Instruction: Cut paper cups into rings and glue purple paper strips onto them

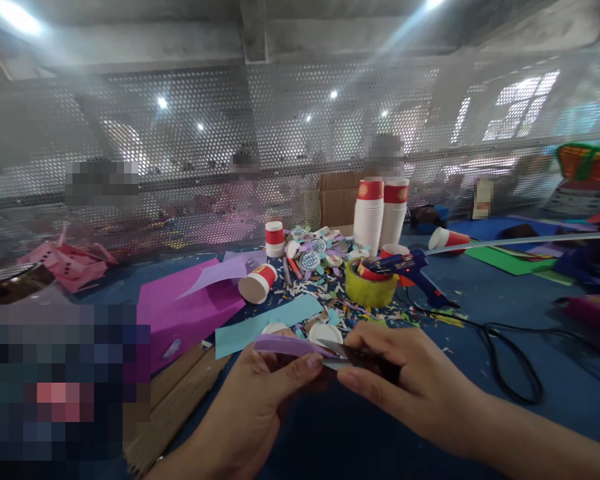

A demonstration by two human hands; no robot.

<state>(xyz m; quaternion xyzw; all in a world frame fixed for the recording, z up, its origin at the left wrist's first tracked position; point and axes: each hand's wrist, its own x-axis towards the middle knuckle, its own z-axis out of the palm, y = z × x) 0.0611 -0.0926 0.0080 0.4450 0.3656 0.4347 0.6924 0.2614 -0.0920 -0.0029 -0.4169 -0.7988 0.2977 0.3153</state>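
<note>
A strip of purple paper point(287, 346) is pinched between the thumb and fingers of my left hand point(267, 387). My right hand point(405, 380) is closed around the dark handles of a pair of scissors point(375, 363). The scissor blades reach the right end of the purple paper, close to my left thumb. Just behind the blades lies a white paper disc point(326, 335), and another pale round piece point(276, 329) is partly hidden by the purple paper. A light blue paper strip point(267, 325) rests beyond my left hand.
A hot glue gun point(413, 267) leans on a yellow tape roll point(363, 287), its black cord point(510, 327) looping right. Stacked paper cups point(368, 220), scraps point(305, 293) and magenta paper point(180, 300) lie ahead. Brown cardboard point(180, 407) is at left, before a perforated metal screen point(180, 147).
</note>
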